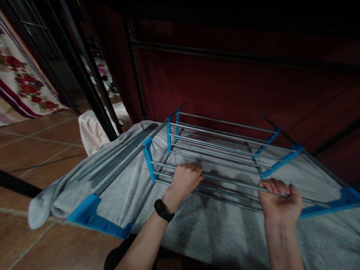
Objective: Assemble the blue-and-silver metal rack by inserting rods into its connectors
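Note:
A rack of grey metal tubes and blue plastic brackets lies on a grey blanket. My left hand (187,177) is closed around a metal tube (233,180) near a blue bracket (149,161) on the left side. Further along the same tube, my right hand (279,195) wraps round it from below, palm up, with the thumb beside a tube end. Just right of that hand is a large blue corner piece (334,204). Another blue corner piece (92,217) sits at the near left. Several crossbars (225,142) span the rack's far part.
Several loose grey tubes (120,159) lie on the grey blanket (219,236), left of the rack. Black metal posts (90,90) rise at the left. A dark red cloth (225,86) hangs behind. Tiled floor (17,240) and a striped cloth (92,131) are at the left.

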The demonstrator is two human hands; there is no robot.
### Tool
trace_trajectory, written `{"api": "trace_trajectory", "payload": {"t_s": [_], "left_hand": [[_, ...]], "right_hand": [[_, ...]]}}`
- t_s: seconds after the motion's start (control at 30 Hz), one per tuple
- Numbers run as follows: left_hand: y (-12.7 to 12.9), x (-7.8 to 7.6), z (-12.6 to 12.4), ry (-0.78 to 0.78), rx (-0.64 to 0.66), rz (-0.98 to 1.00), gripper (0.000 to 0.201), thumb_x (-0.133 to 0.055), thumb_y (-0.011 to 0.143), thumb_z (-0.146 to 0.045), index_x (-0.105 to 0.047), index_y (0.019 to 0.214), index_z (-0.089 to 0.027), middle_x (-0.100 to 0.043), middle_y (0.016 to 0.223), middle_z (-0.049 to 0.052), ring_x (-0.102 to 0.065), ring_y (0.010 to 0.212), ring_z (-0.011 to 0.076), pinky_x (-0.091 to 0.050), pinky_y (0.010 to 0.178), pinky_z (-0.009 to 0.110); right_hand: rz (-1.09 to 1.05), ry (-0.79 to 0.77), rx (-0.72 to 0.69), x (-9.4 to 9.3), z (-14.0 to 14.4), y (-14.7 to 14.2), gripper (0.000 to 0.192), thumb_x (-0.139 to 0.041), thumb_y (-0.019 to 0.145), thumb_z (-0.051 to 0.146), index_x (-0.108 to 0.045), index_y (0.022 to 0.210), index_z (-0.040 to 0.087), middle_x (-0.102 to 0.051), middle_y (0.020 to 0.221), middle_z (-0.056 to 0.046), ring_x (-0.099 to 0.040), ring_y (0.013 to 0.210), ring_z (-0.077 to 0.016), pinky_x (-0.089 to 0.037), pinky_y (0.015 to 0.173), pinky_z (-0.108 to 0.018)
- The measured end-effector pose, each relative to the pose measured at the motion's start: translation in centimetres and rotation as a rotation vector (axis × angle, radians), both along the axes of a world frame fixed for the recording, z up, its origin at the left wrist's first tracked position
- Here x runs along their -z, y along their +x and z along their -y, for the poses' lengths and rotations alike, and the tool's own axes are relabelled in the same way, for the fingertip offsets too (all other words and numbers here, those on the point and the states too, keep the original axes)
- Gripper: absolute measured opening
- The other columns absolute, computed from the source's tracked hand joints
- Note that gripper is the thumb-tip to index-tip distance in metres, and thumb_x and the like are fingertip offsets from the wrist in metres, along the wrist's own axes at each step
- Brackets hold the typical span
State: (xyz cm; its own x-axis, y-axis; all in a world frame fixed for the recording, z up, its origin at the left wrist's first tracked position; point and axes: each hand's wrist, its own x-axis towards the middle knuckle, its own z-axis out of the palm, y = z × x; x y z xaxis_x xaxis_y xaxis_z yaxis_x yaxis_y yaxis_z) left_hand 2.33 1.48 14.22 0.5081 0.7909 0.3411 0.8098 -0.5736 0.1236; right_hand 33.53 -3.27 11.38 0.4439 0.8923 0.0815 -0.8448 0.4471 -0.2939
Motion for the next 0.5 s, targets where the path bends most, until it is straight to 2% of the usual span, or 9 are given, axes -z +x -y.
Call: {"api": "trace_trajectory", "payload": {"t_s": [0.1,0.23,0.37,0.5], "left_hand": [[0.2,0.1,0.0,0.034,-0.010,0.003,0.010,-0.064,0.092,-0.028,-0.069,0.090,-0.019,-0.071,0.086,0.008,-0.069,0.090,0.0241,-0.048,0.079,0.035],[0.1,0.1,0.0,0.060,0.013,-0.009,0.013,-0.059,0.095,-0.026,-0.069,0.092,-0.019,-0.073,0.087,0.008,-0.070,0.089,0.0234,-0.048,0.078,0.034],[-0.1,-0.2,-0.1,0.058,0.020,-0.056,0.022,-0.056,0.097,-0.031,-0.069,0.084,-0.020,-0.073,0.079,0.006,-0.070,0.078,0.0217,-0.044,0.067,0.031],[-0.6,-0.3,-0.8,0.180,0.107,-0.026,0.036,-0.053,0.098,-0.048,-0.070,0.083,-0.020,-0.073,0.076,0.006,-0.069,0.071,0.0215,-0.042,0.063,0.030]], "right_hand": [[0.068,-0.029,-0.048,-0.4,-0.1,-1.1,0.049,-0.060,0.066,0.010,-0.014,0.064,0.024,-0.026,0.049,0.010,-0.031,0.042,-0.0076,-0.039,0.044,-0.024],[0.141,0.073,0.015,-1.0,0.5,-1.0,0.051,-0.062,0.073,0.016,-0.013,0.060,0.024,-0.015,0.045,0.011,-0.015,0.038,-0.0080,-0.032,0.039,-0.026],[0.141,0.083,-0.008,-2.5,1.2,-1.1,0.053,-0.062,0.079,0.015,-0.013,0.060,0.024,-0.017,0.046,0.010,-0.018,0.039,-0.0077,-0.033,0.041,-0.024],[0.087,0.074,-0.008,-4.1,1.0,-1.7,0.052,-0.060,0.085,0.015,-0.015,0.061,0.024,-0.023,0.049,0.010,-0.025,0.041,-0.0069,-0.036,0.043,-0.021]]}}
